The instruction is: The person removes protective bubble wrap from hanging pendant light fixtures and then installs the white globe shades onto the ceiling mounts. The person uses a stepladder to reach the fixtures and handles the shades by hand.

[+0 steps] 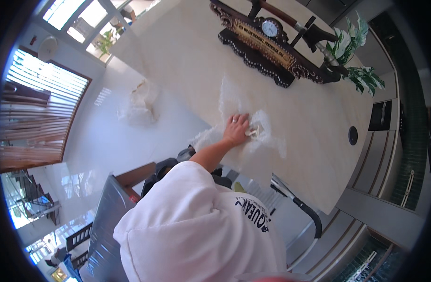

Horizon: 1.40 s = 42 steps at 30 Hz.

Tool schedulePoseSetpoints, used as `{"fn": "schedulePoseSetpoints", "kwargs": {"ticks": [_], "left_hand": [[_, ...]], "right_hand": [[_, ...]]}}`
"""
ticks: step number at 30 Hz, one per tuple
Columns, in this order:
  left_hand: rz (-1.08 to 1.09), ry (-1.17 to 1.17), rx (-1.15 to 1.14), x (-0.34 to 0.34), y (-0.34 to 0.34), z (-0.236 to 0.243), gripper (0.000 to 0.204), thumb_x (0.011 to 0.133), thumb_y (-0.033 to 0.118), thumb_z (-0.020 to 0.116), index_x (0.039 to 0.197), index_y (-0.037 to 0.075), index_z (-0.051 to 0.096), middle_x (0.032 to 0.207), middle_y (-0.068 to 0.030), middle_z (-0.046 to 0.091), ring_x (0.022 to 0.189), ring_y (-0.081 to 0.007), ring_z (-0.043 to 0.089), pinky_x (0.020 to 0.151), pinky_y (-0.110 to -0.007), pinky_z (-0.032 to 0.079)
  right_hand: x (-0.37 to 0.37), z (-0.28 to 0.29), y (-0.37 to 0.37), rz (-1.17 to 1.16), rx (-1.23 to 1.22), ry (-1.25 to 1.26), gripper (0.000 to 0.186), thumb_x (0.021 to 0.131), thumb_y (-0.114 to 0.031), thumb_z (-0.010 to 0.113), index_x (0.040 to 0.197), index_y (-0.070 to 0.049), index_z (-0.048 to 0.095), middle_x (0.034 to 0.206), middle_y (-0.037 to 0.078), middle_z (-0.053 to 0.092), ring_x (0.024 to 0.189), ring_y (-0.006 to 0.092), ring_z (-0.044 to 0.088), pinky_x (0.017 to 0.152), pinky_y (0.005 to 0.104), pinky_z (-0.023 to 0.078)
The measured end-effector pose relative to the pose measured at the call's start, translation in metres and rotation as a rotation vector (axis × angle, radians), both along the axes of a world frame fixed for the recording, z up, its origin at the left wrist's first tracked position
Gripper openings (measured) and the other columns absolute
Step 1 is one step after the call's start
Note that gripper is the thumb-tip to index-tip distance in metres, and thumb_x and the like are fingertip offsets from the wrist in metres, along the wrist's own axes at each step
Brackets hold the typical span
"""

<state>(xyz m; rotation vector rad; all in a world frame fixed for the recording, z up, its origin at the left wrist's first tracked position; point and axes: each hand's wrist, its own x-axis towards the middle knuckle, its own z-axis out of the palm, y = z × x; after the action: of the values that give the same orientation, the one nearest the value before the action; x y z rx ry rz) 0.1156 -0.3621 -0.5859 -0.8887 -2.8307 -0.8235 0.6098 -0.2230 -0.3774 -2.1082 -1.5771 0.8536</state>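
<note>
Pale cream stone, polished and glossy, forms the top of a long desk seen from above through a fisheye view. One hand, wearing a ring, reaches forward from a white sleeve and presses palm down on a thin, crumpled sheet of clear plastic lying near the desk's front edge. Its fingers are spread almost flat rather than curled, and a small bunched fold of the plastic shows just beside them; which hand it is, left or right, cannot be told. The other hand is out of view. Further back stands a dark carved wooden nameplate with a small clock, and a leafy green plant beside it. Judging by the flat palm, the step looks like smoothing or gathering the plastic; closing the fingers would come next.
</note>
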Motion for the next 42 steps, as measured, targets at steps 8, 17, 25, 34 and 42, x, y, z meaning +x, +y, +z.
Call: {"fn": "schedulePoseSetpoints", "kwargs": {"ticks": [8,17,25,34,42], "left_hand": [[-0.145,-0.151,0.059,-0.008,-0.007,0.001,0.041,0.070,0.035,0.064,0.096,0.005,0.056,0.124,-0.0069,0.044,0.115,-0.0282,0.037,0.098,-0.043,0.025],[-0.748,-0.267,0.344,-0.051,-0.042,-0.020,0.040,0.075,0.036,0.062,0.100,0.005,0.053,0.119,-0.0078,0.047,0.111,-0.0289,0.040,0.097,-0.043,0.027],[-0.736,-0.048,0.589,-0.174,-0.189,0.029,0.034,0.068,0.025,0.069,0.089,0.006,0.049,0.119,-0.0085,0.046,0.108,-0.0273,0.041,0.095,-0.044,0.027],[-0.271,0.015,0.524,-0.351,-0.424,0.075,0.049,0.068,0.015,0.070,0.111,0.004,0.051,0.122,-0.0164,0.044,0.112,-0.0349,0.041,0.094,-0.042,0.032],[0.535,0.294,0.428,-0.441,-0.763,0.026,0.046,0.075,-0.001,0.053,0.120,-0.002,0.043,0.109,-0.0191,0.051,0.105,-0.0327,0.047,0.091,-0.039,0.037]], "right_hand": [[-0.027,-0.011,0.001,0.051,0.536,-0.222,0.030,0.088,-0.024,0.044,0.097,0.001,0.058,0.091,0.013,0.059,0.074,0.0187,0.058,0.063,0.0272,0.047],[-0.108,-0.012,-0.042,-0.043,1.281,-0.338,0.030,0.090,-0.022,0.041,0.098,0.001,0.058,0.097,0.014,0.059,0.079,0.0198,0.058,0.066,0.0280,0.048],[-0.293,-0.012,-0.060,0.193,1.575,-0.219,0.030,0.092,-0.020,0.039,0.100,0.001,0.058,0.101,0.015,0.059,0.083,0.0208,0.058,0.069,0.0287,0.048],[-0.620,-0.075,-0.180,0.962,1.229,0.405,0.030,0.092,-0.012,0.043,0.116,0.004,0.051,0.104,0.015,0.052,0.089,0.0198,0.055,0.079,0.0302,0.044],[-0.639,-0.125,-0.311,1.029,1.023,0.686,0.029,0.089,-0.005,0.042,0.115,0.003,0.052,0.102,0.011,0.049,0.083,0.0173,0.053,0.076,0.0281,0.043]]}}
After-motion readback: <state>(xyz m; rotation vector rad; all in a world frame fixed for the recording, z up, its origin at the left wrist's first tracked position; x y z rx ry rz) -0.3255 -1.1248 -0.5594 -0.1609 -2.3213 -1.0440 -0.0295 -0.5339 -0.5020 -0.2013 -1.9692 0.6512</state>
